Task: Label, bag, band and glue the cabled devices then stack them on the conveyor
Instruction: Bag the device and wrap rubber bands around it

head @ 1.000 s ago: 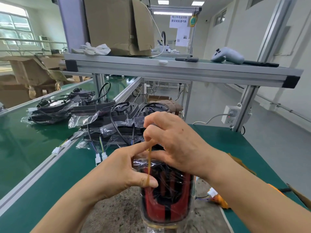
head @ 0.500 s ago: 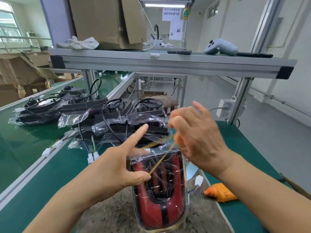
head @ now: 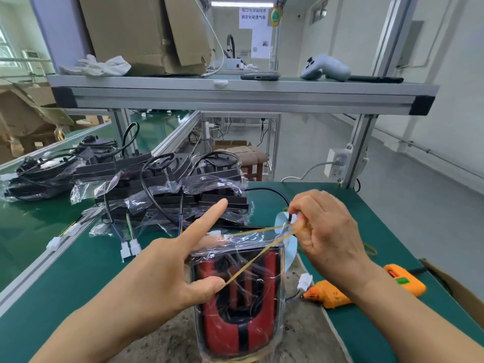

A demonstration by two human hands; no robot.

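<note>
A red and black device (head: 238,318) in a clear plastic bag stands on the worn patch of the green table in front of me. A tan rubber band (head: 258,254) is stretched over its top. My left hand (head: 167,273) hooks one end with thumb and straight forefinger. My right hand (head: 327,231), to the right of the bag, pinches the other end together with a white connector. A pile of bagged black devices (head: 170,189) with cables lies behind, and more of them (head: 36,174) sit on the green conveyor (head: 23,231) at the left.
An orange glue gun (head: 332,294) lies right of the bag, under my right forearm. An aluminium shelf (head: 235,93) overhead carries a cardboard box, white gloves and a grey controller. A power socket (head: 337,163) hangs on the right post.
My right hand has pulled away to the right, stretching the rubber band out from my left hand. My left forefinger has straightened and points up.
</note>
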